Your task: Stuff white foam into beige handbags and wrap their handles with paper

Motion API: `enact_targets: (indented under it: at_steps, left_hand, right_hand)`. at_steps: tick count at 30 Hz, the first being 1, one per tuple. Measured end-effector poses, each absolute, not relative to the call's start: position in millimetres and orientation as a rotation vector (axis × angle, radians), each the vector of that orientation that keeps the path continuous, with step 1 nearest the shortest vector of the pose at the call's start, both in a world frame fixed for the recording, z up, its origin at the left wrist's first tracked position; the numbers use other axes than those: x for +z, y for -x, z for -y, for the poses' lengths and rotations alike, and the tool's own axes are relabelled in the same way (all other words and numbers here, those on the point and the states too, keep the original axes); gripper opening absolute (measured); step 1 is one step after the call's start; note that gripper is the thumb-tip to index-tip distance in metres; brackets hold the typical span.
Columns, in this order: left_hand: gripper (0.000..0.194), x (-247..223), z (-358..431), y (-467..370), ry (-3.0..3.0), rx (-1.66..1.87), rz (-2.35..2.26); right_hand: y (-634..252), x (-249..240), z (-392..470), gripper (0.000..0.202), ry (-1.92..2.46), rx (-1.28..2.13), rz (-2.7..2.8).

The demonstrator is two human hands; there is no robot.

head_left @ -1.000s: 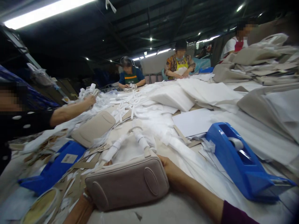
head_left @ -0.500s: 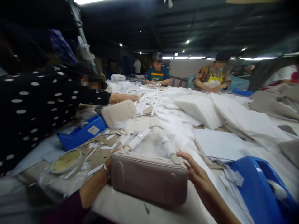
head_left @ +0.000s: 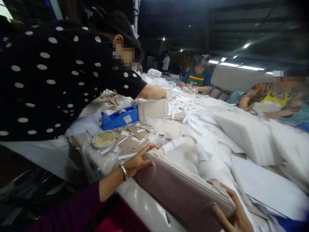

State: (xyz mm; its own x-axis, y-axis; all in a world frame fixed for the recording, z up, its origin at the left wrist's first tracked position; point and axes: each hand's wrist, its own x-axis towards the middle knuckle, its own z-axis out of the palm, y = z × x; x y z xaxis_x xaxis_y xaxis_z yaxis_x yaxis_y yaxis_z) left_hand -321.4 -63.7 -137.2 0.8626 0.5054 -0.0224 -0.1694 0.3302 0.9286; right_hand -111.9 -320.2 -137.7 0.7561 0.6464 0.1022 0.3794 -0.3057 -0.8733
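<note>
At the near edge of the table, two bare hands are holding one taupe bag, which is lying slantwise with its long panel, marked by two rounded outlines, facing the wearer. The left hand is half open, curling over the far-left end, its thumb pressing the panel; one silver bracelet is circling its wrist. The right hand is gripping the opposite end with bent, spread fingers — thumb on the panel, fingers at the top edge. Two white-wrapped handle parts are rising behind that edge.

Beyond the left hand, one blue tape dispenser is standing beside one beige bag, and one round dish is sitting near many card scraps. One flat white sheet is lying to the right. Three people are working around the table: one in polka dots is stretching an arm past the beige bag, one in a green apron and one in a yellow apron are keeping their hands low — and a fourth person is standing farther back.
</note>
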Motion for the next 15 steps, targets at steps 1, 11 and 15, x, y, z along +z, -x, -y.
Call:
enact_targets:
  at_steps: [1,11,15]
  left_hand:
    - [0.069,-139,64,320,-1.165,0.466,-0.373]
    - [0.043,-152,68,291,-1.183,0.467,-0.645]
    - [0.041,-158,67,278,-1.396,0.500,-0.781]
  right_hand:
    - [117,-136,319,0.063,1.963,0.323,0.721]
    - [129,-162,293,0.063,2.150,0.230,0.240]
    - [124,-171,284,0.069,2.123,0.280,0.177]
